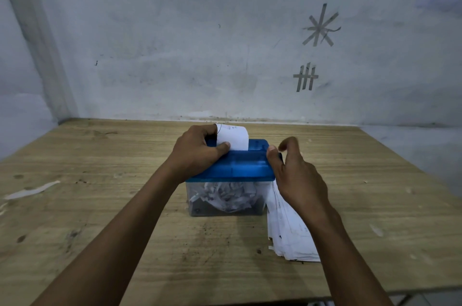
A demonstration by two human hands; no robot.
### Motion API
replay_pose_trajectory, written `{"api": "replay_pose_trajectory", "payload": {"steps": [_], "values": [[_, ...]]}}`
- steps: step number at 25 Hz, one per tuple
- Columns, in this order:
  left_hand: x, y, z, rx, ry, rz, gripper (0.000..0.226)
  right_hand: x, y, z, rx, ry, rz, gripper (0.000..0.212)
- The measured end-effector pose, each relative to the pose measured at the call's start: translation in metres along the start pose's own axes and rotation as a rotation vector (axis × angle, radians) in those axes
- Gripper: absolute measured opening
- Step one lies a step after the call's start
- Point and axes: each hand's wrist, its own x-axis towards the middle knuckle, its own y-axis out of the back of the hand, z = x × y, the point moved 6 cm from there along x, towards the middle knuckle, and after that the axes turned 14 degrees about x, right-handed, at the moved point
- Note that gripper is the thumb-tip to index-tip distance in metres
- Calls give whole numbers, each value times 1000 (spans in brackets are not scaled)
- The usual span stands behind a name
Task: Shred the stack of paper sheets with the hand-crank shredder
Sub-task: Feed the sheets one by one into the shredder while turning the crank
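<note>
A small hand-crank shredder with a blue lid (240,164) and a clear bin (225,199) full of white shreds stands mid-table. A white paper sheet (235,139) sticks up out of the slot at the lid's far left. My left hand (197,153) pinches this sheet between thumb and fingers and rests on the lid's left end. My right hand (295,173) is at the lid's right end, thumb and fingers curled round a dark crank handle that is mostly hidden. The stack of paper sheets (287,228) lies flat on the table right of the bin, partly under my right wrist.
The wooden table (125,218) runs up to a grey wall at the back and a corner at the left. A white paper scrap (32,190) lies near the left edge. The table's front edge shows at lower right.
</note>
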Motion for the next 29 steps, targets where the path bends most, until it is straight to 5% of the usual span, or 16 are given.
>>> {"api": "replay_pose_trajectory", "payload": {"steps": [4, 7, 12, 18, 23, 26, 29], "values": [[1, 1, -1, 16, 19, 6, 38, 11, 11, -11, -179, 65, 110, 38], [0, 0, -1, 17, 28, 2, 38, 46, 11, -21, -311, -8, -114, 40], [0, -2, -3, 33, 25, 6, 45, 40, 28, -1, 119, 12, -525, 36], [4, -5, 7, 351, 9, -10, 63, 42, 23, 25, 539, 159, -317, 40], [2, -7, 9, 408, 3, -15, 67, 67, 8, 20, 474, -50, -315, 71], [4, -7, 7, 388, -24, -17, 74, 74, -14, 34, 555, -303, -355, 63], [2, -9, 7, 390, -50, -33, 90, 56, -48, 57, 903, -675, -524, 48]]}}
